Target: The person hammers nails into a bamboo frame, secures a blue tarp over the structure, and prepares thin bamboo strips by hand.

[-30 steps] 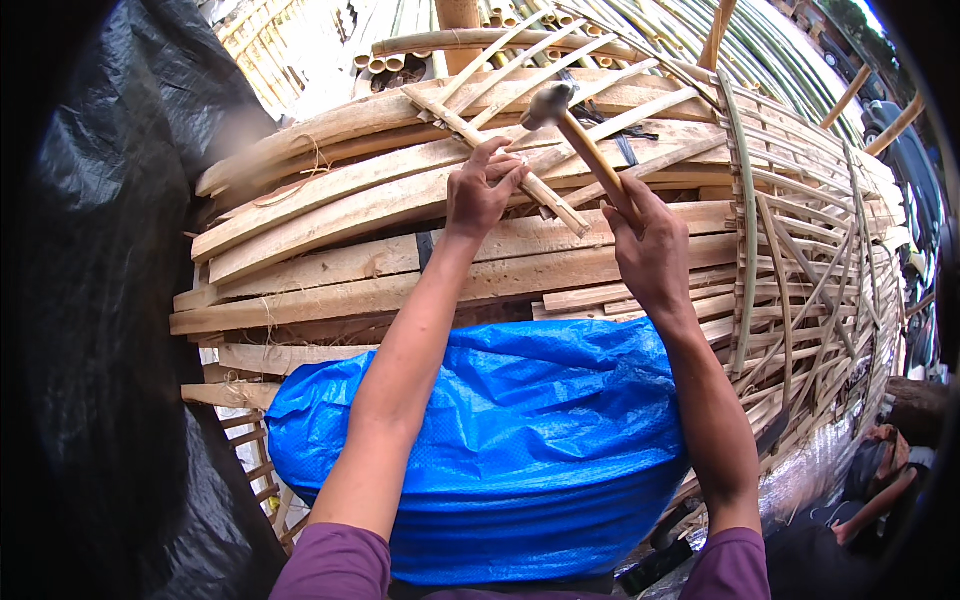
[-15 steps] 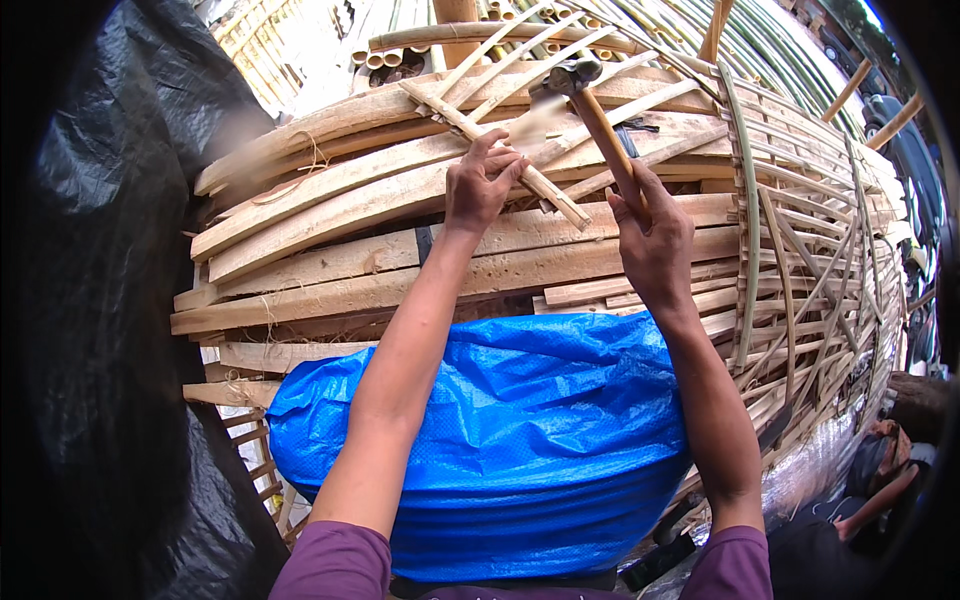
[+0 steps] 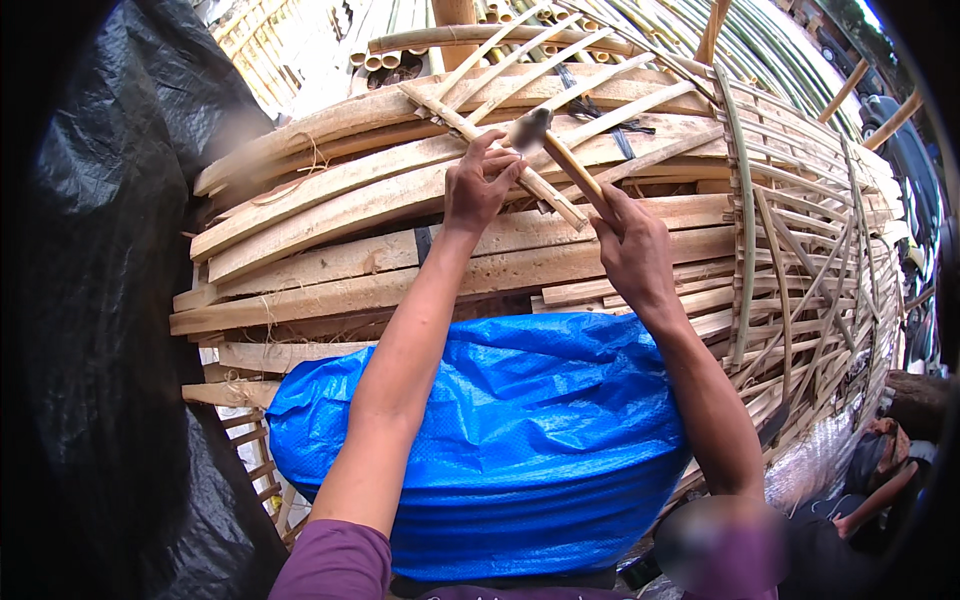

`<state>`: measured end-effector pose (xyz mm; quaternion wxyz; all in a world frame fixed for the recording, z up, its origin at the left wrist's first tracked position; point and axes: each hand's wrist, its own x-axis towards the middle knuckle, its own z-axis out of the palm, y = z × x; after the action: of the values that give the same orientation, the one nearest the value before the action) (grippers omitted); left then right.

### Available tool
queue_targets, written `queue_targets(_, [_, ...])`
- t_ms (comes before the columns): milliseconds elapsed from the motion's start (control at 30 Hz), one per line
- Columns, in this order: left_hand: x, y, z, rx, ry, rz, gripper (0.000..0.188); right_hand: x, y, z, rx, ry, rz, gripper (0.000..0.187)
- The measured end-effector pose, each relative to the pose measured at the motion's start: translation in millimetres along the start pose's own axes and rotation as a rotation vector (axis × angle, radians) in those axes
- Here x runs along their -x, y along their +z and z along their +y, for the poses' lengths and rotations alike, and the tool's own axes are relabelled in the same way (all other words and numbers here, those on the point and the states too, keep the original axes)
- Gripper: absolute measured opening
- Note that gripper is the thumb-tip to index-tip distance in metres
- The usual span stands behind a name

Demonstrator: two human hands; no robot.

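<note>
My right hand [image 3: 640, 255] is wrapped round the wooden handle of a hammer [image 3: 577, 172]. The hammer's dark head is blurred and sits close beside the fingertips of my left hand [image 3: 480, 190]. That left hand is closed in a pinch over a diagonal bamboo strip [image 3: 550, 195]; whatever is between its fingers is too small to make out. Several split bamboo slats [image 3: 520, 75] cross at a slant and meet this strip. Beneath them lie long pale wooden beams [image 3: 330, 265] in a stack.
A blue tarp [image 3: 520, 420] covers the near part of the stack. Black plastic sheeting [image 3: 120, 300] hangs at the left. On the right spreads a lattice of bamboo slats [image 3: 800, 240]. Bamboo poles [image 3: 385, 58] lie at the back, and another person's arm [image 3: 878, 498] shows at lower right.
The hammer has swung down and to the left, its head now close to my left fingertips. My right hand has dropped slightly leftward; my left hand has stayed put.
</note>
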<state>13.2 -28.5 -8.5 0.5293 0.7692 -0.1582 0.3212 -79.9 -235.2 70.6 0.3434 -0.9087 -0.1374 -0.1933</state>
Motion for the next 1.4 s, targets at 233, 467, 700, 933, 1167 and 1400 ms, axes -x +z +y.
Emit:
queue_targets(233, [0,-1,5,0.02,-0.087,-0.041,0.048,-3,-5,-5,-0.16,-0.059,0.127,0.032])
queue_targets(467, [-1,2,5,0.016,-0.066,-0.029,0.052,-7,-11,-3,-0.11,-0.007,0.084,0.033])
queue_targets(700, [1,-2,4,-0.007,-0.076,-0.024,0.054,3,0,-1,-0.025,0.048,-0.041,0.032])
queue_targets(933, [-1,-1,1,0.006,-0.066,-0.032,0.05,-13,-13,-18,-0.256,0.052,0.195,0.034])
queue_targets(1167, [-2,2,4,0.103,-0.096,-0.026,0.043,0,-7,1,-0.069,0.025,0.033,0.03])
queue_targets(1400, [-3,0,2,0.083,-0.092,-0.059,0.043,-7,-11,-7,-0.183,0.06,0.133,0.03])
